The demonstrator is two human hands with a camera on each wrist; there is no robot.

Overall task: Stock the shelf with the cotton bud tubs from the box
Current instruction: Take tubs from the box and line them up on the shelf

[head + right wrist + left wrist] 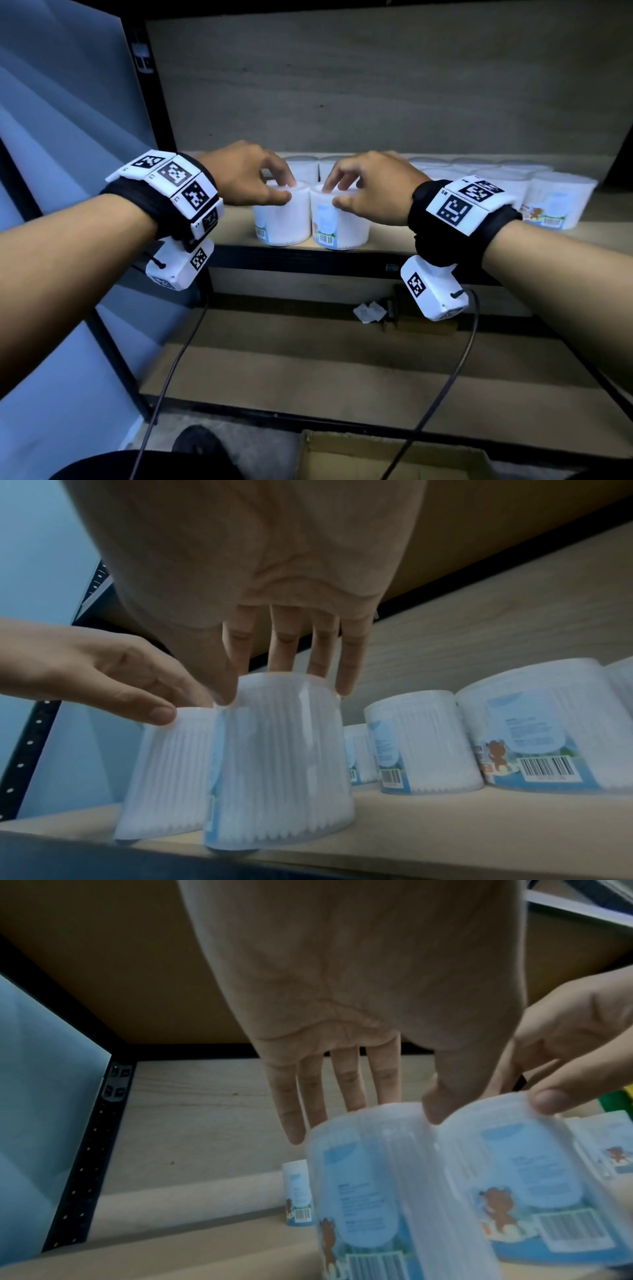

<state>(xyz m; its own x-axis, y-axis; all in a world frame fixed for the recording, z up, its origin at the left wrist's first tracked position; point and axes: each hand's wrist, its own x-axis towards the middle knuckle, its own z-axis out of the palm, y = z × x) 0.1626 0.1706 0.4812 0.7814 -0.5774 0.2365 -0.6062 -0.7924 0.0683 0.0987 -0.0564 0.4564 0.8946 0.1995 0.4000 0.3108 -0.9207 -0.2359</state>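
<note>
Gripping two tubs at the shelf's front edge

Gripping one tub apiece, my hands sit side by side over the front of the shelf. My left hand has its fingers curled down over the lid rim of the left tub, thumb on the near side, and it holds that tub from above. My right hand does the same with the right tub: thumb on the near rim, fingers over the far rim. Both tubs stand on the shelf board just behind its dark front rail, and they touch each other. In the right wrist view the two look tilted, but the wide lens may cause that, so I cannot tell.

More tubs stand in rows to the right and behind, labels with a bear and a barcode facing out. Below, the cardboard box sits on the floor, its inside out of sight. A crumpled white scrap lies on a lower shelf.
</note>
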